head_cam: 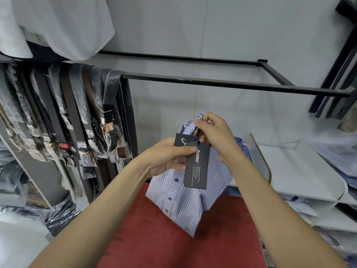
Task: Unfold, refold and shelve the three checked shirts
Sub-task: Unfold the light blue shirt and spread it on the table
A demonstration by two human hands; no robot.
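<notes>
A pale blue checked shirt (179, 200) with dark buttons hangs folded in front of me above a red surface (173, 244). My right hand (214, 132) pinches the shirt's top edge and the tag string, holding the shirt up. My left hand (168, 157) pinches the dark hang tags (197, 167) near their top, thumb on the front. A second checked shirt (241, 146) peeks out behind my right wrist, mostly hidden.
A white shelf unit (301, 175) stands at the right with bagged garments on its lower levels. A black metal rail (222, 82) crosses above. Belts in plastic sleeves (77, 117) hang at the left. White cloth (58, 26) hangs at the top left.
</notes>
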